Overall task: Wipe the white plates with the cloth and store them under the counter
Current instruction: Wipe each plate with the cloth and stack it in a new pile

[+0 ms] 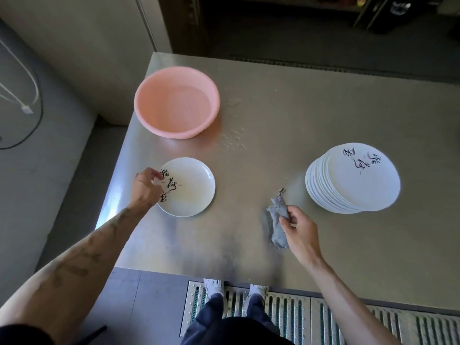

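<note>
Brushed, faintly reflective metal counter [311, 100]; matt pink plastic basin [177, 102]; glossy white plates [353, 179]; rough grey cloth [278, 216].

Brushed steel surface [311, 108] catching soft glare, grey floor [72, 185] at left, slotted metal drain grate [293, 311] below, pale wall [82, 46] with hanging cables [36, 92], dark shelving [273, 23] beyond.

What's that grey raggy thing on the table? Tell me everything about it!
The cloth is a small grey rag, crumpled and twisted into a long strip, with a frayed tip pointing away from the person. It looks like rough, worn fabric. It lies on the metal counter, between the single plate and the stack of plates, touching neither. The right hand pinches its side near the middle with thumb and fingertips. Whether it is wet cannot be told.
</note>
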{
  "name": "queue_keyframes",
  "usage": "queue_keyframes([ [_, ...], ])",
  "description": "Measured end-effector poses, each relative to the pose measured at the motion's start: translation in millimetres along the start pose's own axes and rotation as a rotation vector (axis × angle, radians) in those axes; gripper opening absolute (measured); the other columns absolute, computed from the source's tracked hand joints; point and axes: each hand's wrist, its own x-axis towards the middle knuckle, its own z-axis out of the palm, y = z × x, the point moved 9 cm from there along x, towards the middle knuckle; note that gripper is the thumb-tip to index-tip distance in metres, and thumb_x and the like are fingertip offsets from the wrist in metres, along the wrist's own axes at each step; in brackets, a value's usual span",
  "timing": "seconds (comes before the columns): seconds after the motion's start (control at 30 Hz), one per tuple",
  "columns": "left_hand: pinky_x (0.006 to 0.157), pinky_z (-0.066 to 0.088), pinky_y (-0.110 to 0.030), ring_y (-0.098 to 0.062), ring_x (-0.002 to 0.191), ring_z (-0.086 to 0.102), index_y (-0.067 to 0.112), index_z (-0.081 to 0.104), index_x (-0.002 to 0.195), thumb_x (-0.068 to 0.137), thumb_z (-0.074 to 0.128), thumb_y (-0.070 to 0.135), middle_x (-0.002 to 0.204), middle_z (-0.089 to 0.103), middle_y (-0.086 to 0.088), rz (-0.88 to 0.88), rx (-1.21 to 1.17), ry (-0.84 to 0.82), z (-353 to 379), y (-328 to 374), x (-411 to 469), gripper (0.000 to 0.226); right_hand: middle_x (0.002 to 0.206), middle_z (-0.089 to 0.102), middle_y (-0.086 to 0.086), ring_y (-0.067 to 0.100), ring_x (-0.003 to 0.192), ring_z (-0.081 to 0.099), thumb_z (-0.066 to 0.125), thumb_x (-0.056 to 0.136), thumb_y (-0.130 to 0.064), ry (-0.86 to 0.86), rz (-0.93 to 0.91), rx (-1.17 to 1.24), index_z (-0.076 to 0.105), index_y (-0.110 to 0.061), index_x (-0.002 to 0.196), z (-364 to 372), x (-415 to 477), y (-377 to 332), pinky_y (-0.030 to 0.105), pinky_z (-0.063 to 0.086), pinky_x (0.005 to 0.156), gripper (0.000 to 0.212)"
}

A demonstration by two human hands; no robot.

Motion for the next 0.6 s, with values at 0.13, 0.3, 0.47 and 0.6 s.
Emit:
queue_keyframes([
  [0.13,0.068,0.049,-0.026,-0.026,0.095,0.061,0.013,0.072,0.101,0.081,0.053,-0.016,0.112,0.064,-0.007,0.010,-0.107,-0.081,14,12,-28,0.040,0.088,0.075,-0.004,0.023,0.088,0.070,0.059,0.095,0.002,0.009,-0.018,0.036,0.068,-0.029,0.097,-8,-1,-8,0.020,0.050,0.075,0.033],
  [0.3,0.066,0.054,-0.023,-0.019,0.074,0.069,0.015,0.075,0.099,0.079,0.050,-0.016,0.105,0.074,-0.002,0.183,-0.116,-0.208,81,54,-78,0.045,0.088,0.075,-0.020,0.007,0.083,0.070,0.059,0.096,0.003,0.029,-0.066,0.079,0.068,-0.027,0.097,-23,-4,-24,0.011,0.047,0.073,0.032],
  [0.47,0.055,0.049,-0.009,-0.021,0.073,0.068,0.019,0.072,0.092,0.075,0.046,-0.020,0.102,0.073,-0.009,0.253,-0.116,-0.345,161,77,-125,0.050,0.104,0.076,-0.010,0.009,0.099,0.071,0.061,0.100,-0.001,-0.012,-0.064,0.237,0.070,-0.020,0.109,-22,-2,-26,0.020,0.053,0.085,0.023],
  [0.6,0.062,0.058,-0.022,-0.030,0.086,0.071,0.019,0.070,0.091,0.076,0.045,-0.021,0.103,0.073,-0.010,0.280,-0.110,-0.358,194,73,-138,0.050,0.101,0.075,-0.012,0.013,0.098,0.071,0.061,0.098,-0.003,-0.018,-0.026,0.136,0.069,-0.028,0.106,-13,6,1,0.026,0.054,0.087,0.027],
])
